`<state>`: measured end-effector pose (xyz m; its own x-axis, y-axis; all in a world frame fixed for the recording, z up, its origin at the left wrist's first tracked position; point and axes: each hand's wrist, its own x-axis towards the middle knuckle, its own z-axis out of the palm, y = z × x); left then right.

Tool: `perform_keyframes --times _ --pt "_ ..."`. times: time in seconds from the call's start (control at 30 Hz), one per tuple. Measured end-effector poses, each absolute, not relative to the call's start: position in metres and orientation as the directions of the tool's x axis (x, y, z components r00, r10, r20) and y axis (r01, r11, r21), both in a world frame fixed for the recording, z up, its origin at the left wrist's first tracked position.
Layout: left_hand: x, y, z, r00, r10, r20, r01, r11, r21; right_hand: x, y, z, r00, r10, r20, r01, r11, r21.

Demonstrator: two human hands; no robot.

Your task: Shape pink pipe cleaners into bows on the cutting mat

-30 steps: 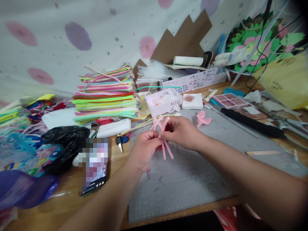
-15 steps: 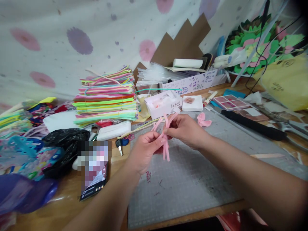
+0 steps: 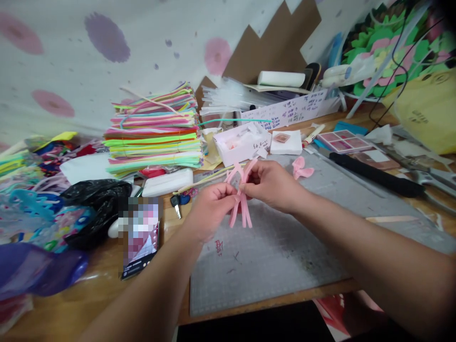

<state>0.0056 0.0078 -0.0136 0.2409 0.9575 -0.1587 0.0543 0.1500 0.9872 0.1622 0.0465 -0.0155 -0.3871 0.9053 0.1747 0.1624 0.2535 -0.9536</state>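
Pink strips (image 3: 241, 204) sit bunched between your two hands, held in the air just above the grey cutting mat (image 3: 285, 256), over its far-left part. Your left hand (image 3: 210, 209) pinches the bundle at its middle from the left, thumb and forefinger closed on it. Your right hand (image 3: 272, 185) meets it from the right, fingertips clamped on the same crossing point, so the two hands almost touch. Above the grip the pink strips fan out in short ends; below it, several ends hang down side by side towards the mat.

Just beyond your right hand a small pink bow shape (image 3: 302, 167) lies on the mat. A white box (image 3: 242, 142) stands at the mat's far edge, behind the bundle, and a tall stack of coloured strips (image 3: 156, 133) rises to its left. Left of your left forearm a phone (image 3: 140, 242) lies on the wooden table (image 3: 89, 304), with a crumpled black bag (image 3: 96, 204) beside it and a key (image 3: 175, 204) between the phone and the mat. To the right, a long black-handled tool (image 3: 374, 173) lies slantwise at the mat's far edge.
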Motion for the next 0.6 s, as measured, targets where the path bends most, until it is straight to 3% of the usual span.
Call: perform_keyframes --times 0.23,0.6 --pt "0.0050 0.0077 -0.0102 0.293 0.931 -0.219 0.032 0.220 0.975 0.1640 0.0516 -0.0183 -0.329 0.928 0.175 0.109 0.221 -0.969" --pt "0.0065 0.0074 -0.0113 0.292 0.924 -0.245 -0.077 0.278 0.957 0.1663 0.0506 -0.0127 -0.390 0.910 0.142 0.017 0.161 -0.987"
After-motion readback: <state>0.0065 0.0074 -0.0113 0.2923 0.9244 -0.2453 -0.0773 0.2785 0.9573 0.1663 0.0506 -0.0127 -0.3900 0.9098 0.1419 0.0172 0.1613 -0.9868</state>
